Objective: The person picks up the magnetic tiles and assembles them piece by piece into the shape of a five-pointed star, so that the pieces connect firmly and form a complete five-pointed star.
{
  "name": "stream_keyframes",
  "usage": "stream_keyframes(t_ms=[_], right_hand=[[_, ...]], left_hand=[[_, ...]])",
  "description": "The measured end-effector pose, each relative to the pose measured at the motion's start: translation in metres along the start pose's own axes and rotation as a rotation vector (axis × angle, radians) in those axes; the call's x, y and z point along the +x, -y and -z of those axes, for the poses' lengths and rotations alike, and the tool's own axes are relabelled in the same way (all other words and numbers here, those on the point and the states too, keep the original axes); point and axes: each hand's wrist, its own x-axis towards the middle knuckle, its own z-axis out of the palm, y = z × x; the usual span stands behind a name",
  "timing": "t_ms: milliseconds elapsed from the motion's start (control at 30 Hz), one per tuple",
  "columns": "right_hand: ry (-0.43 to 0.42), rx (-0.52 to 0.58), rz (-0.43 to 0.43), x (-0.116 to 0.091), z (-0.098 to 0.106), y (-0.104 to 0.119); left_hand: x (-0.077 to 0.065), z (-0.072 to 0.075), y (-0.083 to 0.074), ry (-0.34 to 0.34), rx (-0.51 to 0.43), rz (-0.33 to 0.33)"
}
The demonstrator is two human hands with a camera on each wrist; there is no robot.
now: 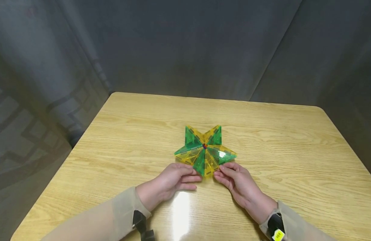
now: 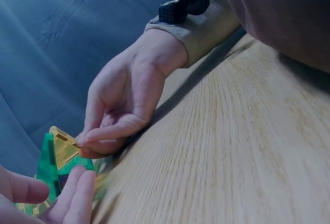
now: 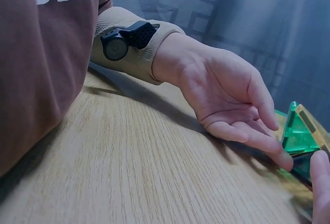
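A star of green and yellow see-through magnetic tiles [image 1: 205,153] lies on the wooden table, its raised middle marked by a small red and blue spot. My left hand [image 1: 170,182] is at its near left side, fingers extended and fingertips touching the edge of the near point. On the near right, my right hand [image 1: 241,185] pinches the edge of a yellow tile between thumb and fingers. The left wrist view shows upright green and yellow tiles [image 2: 64,151] between both hands. In the right wrist view the left hand [image 3: 221,95] has its palm turned inward beside the tiles.
The wooden table [image 1: 128,127] has rounded far corners. Dark grey curtains [image 1: 185,50] hang behind it and along both sides. Wrist cameras on black straps sit over both beige cuffs.
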Motion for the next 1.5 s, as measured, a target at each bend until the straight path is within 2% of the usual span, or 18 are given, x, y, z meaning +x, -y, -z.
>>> stream_keyframes(t_ms=[667,1033,1200,1267,1333,1500], right_hand=[[0.107,0.055,-0.035,-0.014,0.008,0.007],[0.113,0.084,-0.04,-0.017,0.012,0.006],[0.04,-0.01,0.046,-0.015,0.019,0.015],[0.021,-0.056,0.095,-0.013,0.024,0.021],[0.05,-0.094,0.121,-0.01,0.031,0.026],[0.2,-0.161,0.131,-0.004,0.043,0.032]], left_hand=[[-0.004,-0.004,0.004,0.033,-0.007,-0.033],[-0.006,-0.005,0.006,0.049,-0.025,-0.04],[-0.006,-0.004,0.007,0.041,-0.05,-0.055],[-0.007,-0.003,0.006,0.031,-0.066,-0.065],[-0.008,-0.002,0.006,0.011,-0.063,-0.074],[-0.013,0.003,0.0,-0.138,0.025,-0.126]])
